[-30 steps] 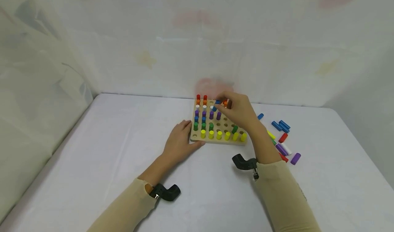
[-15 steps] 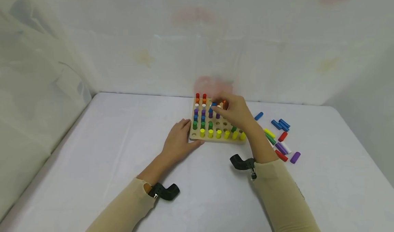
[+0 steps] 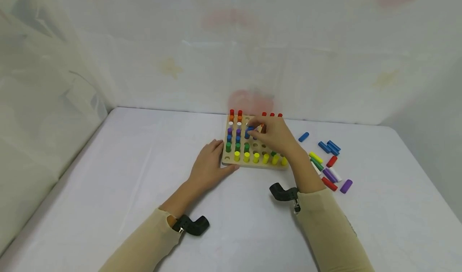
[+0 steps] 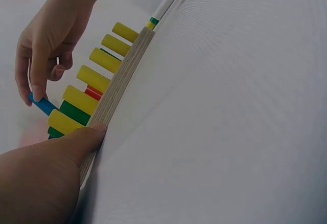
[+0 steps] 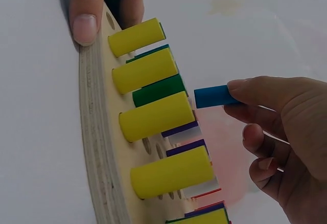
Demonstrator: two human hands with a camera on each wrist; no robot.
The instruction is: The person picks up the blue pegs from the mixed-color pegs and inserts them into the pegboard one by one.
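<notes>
I am working at a white table (image 3: 126, 171) where a wooden pegboard (image 3: 252, 164) is lying, rows of coloured pegs standing in it. My left hand (image 3: 209, 165) is resting flat against the board's near left corner, fingers straight, thumb pressing the edge. My right hand (image 3: 274, 134) is pinching a blue peg (image 5: 212, 96) above the board's middle rows. Loose pegs (image 3: 330, 163) are lying to the board's right.

One pegboard (image 3: 252, 165); six yellow pegs (image 3: 256, 157) in its front row.
</notes>
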